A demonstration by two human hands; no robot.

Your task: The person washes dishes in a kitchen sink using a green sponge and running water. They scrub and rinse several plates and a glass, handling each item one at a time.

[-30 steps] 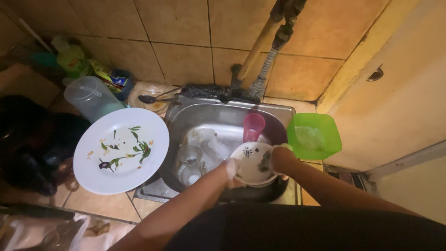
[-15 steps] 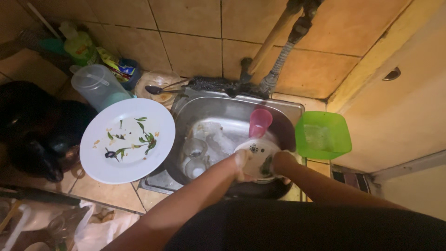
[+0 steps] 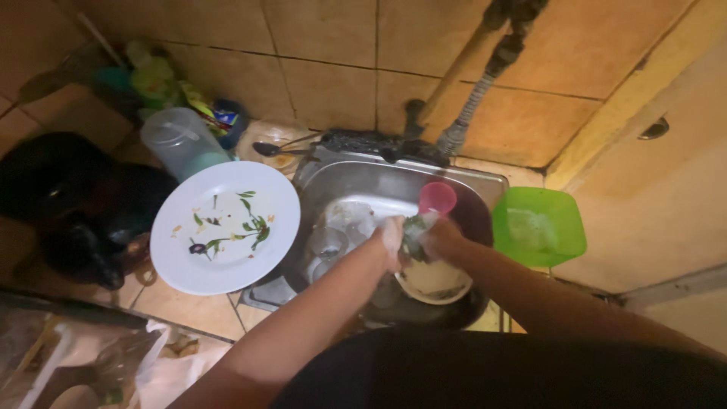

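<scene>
left hand point(image 3: 392, 241): soapy, curled on the rim of the white bowl point(image 3: 433, 279), over the sink point(image 3: 394, 189)
right hand point(image 3: 443, 238): closed on a sponge point(image 3: 415, 227), just above the bowl
sink: holds glasses point(image 3: 327, 244), pink cup point(image 3: 437, 198) at far side
white plate point(image 3: 225, 226): left of sink, green scraps on it
green tub point(image 3: 538, 226): right of sink, clear plastic inside
clear jug point(image 3: 180, 142): far left
packages: yellow-green, blurred, far-left corner

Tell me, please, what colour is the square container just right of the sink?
Bright translucent green: the container shows best in the head view, beside the sink.
</scene>
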